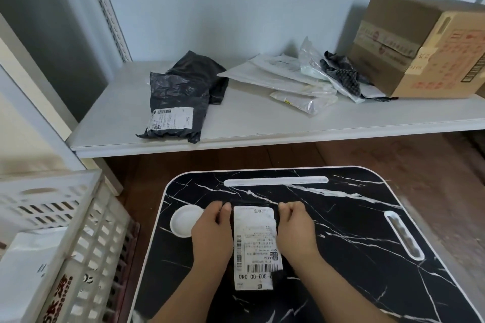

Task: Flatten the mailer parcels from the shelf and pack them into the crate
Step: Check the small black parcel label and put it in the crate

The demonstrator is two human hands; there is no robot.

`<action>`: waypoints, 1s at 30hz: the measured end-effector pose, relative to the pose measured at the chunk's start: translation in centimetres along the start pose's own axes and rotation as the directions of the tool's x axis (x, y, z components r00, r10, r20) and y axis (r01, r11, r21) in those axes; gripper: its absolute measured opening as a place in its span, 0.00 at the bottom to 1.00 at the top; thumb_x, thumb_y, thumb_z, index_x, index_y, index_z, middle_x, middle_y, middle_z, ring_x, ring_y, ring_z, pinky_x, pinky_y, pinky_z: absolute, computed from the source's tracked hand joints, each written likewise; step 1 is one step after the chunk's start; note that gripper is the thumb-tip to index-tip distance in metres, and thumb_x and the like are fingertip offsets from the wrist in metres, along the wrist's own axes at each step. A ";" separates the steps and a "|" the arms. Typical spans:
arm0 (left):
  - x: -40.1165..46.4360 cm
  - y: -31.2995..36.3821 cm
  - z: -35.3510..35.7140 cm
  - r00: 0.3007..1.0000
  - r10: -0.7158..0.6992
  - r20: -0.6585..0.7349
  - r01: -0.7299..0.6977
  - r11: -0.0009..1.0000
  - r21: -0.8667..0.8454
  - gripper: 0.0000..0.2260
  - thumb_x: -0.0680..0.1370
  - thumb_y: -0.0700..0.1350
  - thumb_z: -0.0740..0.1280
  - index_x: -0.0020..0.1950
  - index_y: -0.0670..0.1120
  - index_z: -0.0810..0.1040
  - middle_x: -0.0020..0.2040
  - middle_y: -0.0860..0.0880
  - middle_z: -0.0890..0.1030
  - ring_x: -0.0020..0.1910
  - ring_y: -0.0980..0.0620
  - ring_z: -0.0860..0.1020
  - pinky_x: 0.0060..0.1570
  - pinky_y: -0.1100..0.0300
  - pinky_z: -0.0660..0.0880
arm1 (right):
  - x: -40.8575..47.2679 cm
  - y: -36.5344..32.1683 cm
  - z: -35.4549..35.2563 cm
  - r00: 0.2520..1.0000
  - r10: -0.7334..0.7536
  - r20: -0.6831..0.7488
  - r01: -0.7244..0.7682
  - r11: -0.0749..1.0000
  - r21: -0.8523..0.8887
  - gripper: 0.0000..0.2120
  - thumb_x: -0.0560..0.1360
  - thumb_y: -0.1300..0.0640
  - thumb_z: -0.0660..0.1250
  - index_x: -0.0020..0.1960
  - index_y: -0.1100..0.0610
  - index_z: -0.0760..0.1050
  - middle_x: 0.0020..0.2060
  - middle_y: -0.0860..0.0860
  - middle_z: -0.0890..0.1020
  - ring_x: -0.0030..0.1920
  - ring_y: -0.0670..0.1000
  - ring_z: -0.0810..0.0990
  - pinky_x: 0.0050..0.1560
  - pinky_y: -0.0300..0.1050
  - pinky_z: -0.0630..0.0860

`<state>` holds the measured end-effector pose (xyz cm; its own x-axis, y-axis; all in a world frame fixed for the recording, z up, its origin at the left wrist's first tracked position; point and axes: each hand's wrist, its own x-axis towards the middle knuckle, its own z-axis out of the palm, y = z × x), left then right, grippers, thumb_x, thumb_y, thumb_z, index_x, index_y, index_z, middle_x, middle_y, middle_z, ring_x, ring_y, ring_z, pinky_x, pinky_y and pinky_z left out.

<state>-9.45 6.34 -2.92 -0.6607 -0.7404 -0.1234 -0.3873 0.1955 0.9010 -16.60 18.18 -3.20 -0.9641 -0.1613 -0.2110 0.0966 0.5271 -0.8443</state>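
A black mailer parcel with a white shipping label (256, 246) lies on the black marble-pattern table (367, 257). My left hand (212, 231) and my right hand (296, 228) rest on its left and right sides, fingers curled down at its far edge. On the white shelf (249, 126) lie black mailer parcels (181, 99) at the left and a pile of white and clear mailers (291, 78) to the right. The white slatted crate (60, 244) stands at the lower left with a white parcel (29, 265) inside.
A brown cardboard box (420, 47) stands on the shelf at the far right. The table has a round white cup recess (183, 220) beside my left hand and white slots at its top and right. Brown floor lies below the shelf.
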 end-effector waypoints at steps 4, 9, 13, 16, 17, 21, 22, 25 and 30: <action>0.1 0.1 -0.1 0.994 0.113 -0.005 -0.110 0.979 0.169 0.11 0.81 0.47 0.59 0.39 0.48 0.69 0.31 0.51 0.74 0.29 0.56 0.70 0.28 0.66 0.61 | 0.2 0.6 -0.2 0.991 0.134 0.024 -0.136 0.970 0.200 0.18 0.79 0.45 0.59 0.45 0.60 0.77 0.40 0.54 0.83 0.43 0.54 0.80 0.46 0.48 0.77; 0.9 -0.1 -0.5 0.987 0.088 -0.137 -0.060 0.978 0.198 0.11 0.82 0.46 0.57 0.41 0.43 0.69 0.30 0.50 0.72 0.28 0.56 0.69 0.25 0.67 0.59 | -0.7 0.8 -2.2 0.717 0.195 0.670 -0.370 0.920 0.128 0.14 0.73 0.47 0.70 0.51 0.57 0.81 0.45 0.50 0.86 0.45 0.48 0.84 0.48 0.44 0.78; 1.5 -0.8 -1.3 0.967 0.065 -0.245 -0.009 0.975 0.224 0.11 0.83 0.47 0.55 0.47 0.42 0.71 0.34 0.47 0.74 0.31 0.52 0.70 0.29 0.59 0.61 | -0.7 2.1 -1.9 0.761 0.327 0.560 -0.385 0.923 -0.016 0.08 0.70 0.73 0.65 0.39 0.62 0.72 0.33 0.59 0.80 0.37 0.57 0.84 0.32 0.42 0.80; 1.7 -1.5 -1.8 0.955 0.010 -0.295 0.045 0.983 0.179 0.10 0.82 0.45 0.55 0.50 0.41 0.73 0.36 0.49 0.73 0.33 0.55 0.69 0.35 0.56 0.61 | 0.1 2.5 -2.3 0.833 0.315 0.456 -0.447 0.868 0.218 0.05 0.74 0.71 0.64 0.44 0.62 0.73 0.37 0.59 0.79 0.39 0.58 0.84 0.34 0.45 0.81; 1.6 -1.7 -1.9 0.956 -0.001 -0.292 0.050 0.986 0.161 0.10 0.82 0.45 0.55 0.50 0.41 0.73 0.37 0.48 0.74 0.33 0.56 0.68 0.35 0.57 0.61 | 0.0 2.0 -2.5 0.821 0.311 0.479 -0.480 0.830 0.284 0.02 0.76 0.65 0.66 0.48 0.63 0.73 0.41 0.60 0.81 0.41 0.58 0.84 0.36 0.47 0.82; 0.8 -2.0 -1.6 0.955 -0.022 -0.297 0.058 0.992 0.114 0.10 0.83 0.45 0.55 0.52 0.42 0.74 0.42 0.46 0.76 0.35 0.54 0.69 0.38 0.57 0.62 | -0.7 1.1 -1.6 0.745 0.264 0.613 -0.496 0.833 0.245 0.12 0.74 0.55 0.71 0.49 0.64 0.77 0.44 0.62 0.85 0.42 0.56 0.85 0.41 0.47 0.82; 0.7 -2.0 -1.5 0.956 -0.011 -0.293 0.051 0.990 0.129 0.10 0.83 0.45 0.55 0.53 0.42 0.74 0.40 0.47 0.76 0.34 0.53 0.69 0.38 0.57 0.62 | -0.9 1.0 -1.2 0.766 0.248 0.592 -0.467 0.849 0.248 0.07 0.74 0.60 0.71 0.46 0.64 0.77 0.42 0.61 0.85 0.39 0.54 0.85 0.39 0.45 0.82; 0.5 -1.7 -1.4 0.963 0.029 -0.268 0.017 0.986 0.167 0.09 0.83 0.45 0.55 0.53 0.43 0.73 0.37 0.48 0.74 0.33 0.53 0.70 0.35 0.57 0.62 | -1.1 0.9 -0.3 0.857 0.246 0.454 -0.369 0.906 0.206 0.05 0.75 0.70 0.65 0.41 0.63 0.74 0.38 0.59 0.84 0.34 0.50 0.84 0.33 0.41 0.81; -0.3 -1.6 -1.2 0.990 -0.051 -0.129 0.059 0.997 0.056 0.04 0.81 0.40 0.59 0.55 0.44 0.69 0.38 0.53 0.73 0.33 0.56 0.73 0.30 0.65 0.65 | -0.4 1.7 0.8 0.958 0.157 0.241 -0.199 0.967 0.161 0.05 0.77 0.63 0.63 0.46 0.58 0.78 0.44 0.53 0.84 0.45 0.51 0.84 0.47 0.47 0.82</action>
<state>-7.80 5.48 -3.86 -0.5520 -0.8259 -0.1145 -0.4609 0.1878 0.8674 -15.81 18.48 -4.96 -0.8487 -0.2728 -0.4531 0.3250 0.4070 -0.8537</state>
